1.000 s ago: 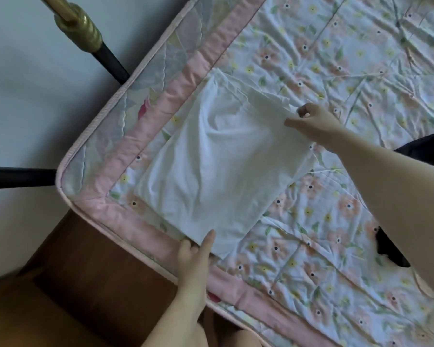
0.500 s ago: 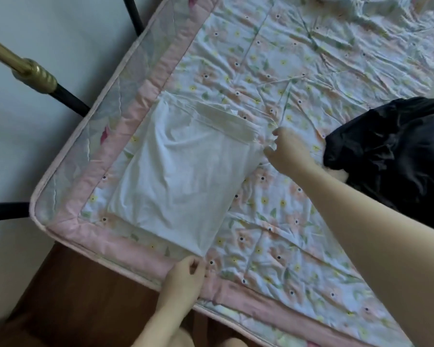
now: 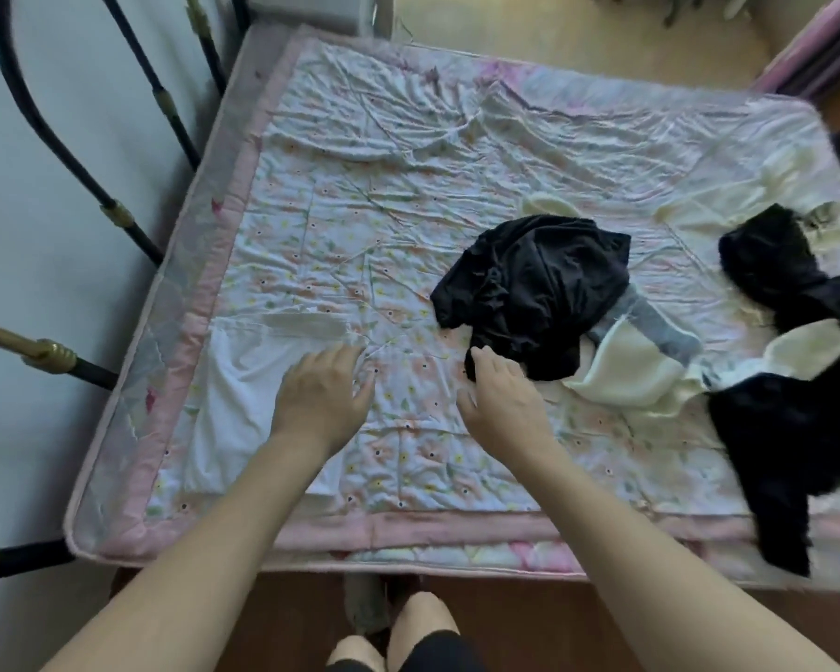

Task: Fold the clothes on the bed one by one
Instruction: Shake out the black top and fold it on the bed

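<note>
Your right hand (image 3: 498, 395) is the nearer one to the next garment: the crumpled black top (image 3: 536, 288) lies just ahead and slightly right of it, in the middle of the bed (image 3: 408, 531), and your fingertips (image 3: 481, 354) reach its near lower edge. Whether they have pinched the cloth I cannot tell; the fingers look only loosely curled and the hand reads as open. The heap has no clear long axis, bunched roughly as wide as it is deep, so you will likely need to drag it toward you and shake it flat before any fold.

Your left hand (image 3: 323, 392) lies flat, fingers spread and relaxed, on the right edge of the folded white garment (image 3: 243, 395), which sits by the bed's left border, its long side running away from you. It holds nothing. That piece looks finished, and the left hand is well apart from the black top, so it would have to cross to the right to help.

Further right lie a cream garment (image 3: 631, 368) with a grey part, touching the black top, and 2 more black pieces (image 3: 791, 278) (image 3: 786, 438) near the right edge, all unfolded.

No brand, label or readable writing shows on any cloth; the bedcover carries only a small flower print.
</note>
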